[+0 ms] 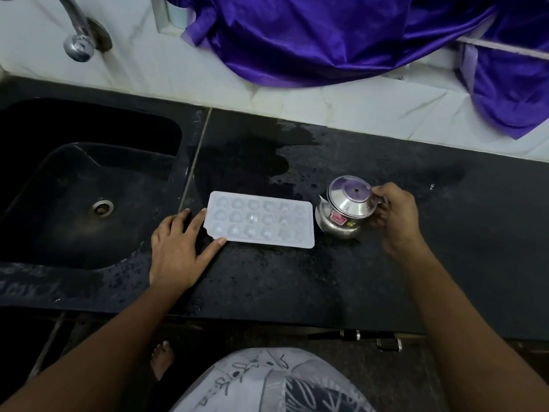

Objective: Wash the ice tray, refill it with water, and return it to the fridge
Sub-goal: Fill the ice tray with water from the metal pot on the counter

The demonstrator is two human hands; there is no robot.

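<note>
1. Fingers (196,223) of the left hand (175,251), straight and spread, touch the ice tray (261,223) at its 9 o'clock end.
2. Right hand (393,217) grips a steel kettle (346,211) by the handle, at the tray's 3 o'clock.
3. Wet black counter (297,278); sink (89,188) at 9 o'clock, purple cloth (326,34) at 12.

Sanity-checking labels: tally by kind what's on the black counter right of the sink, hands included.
Trays: 1, white plastic ice tray
Kettles: 1, small lidded steel kettle
Hands: 2, left hand touching the tray, right hand gripping the kettle handle
Total: 4
</note>
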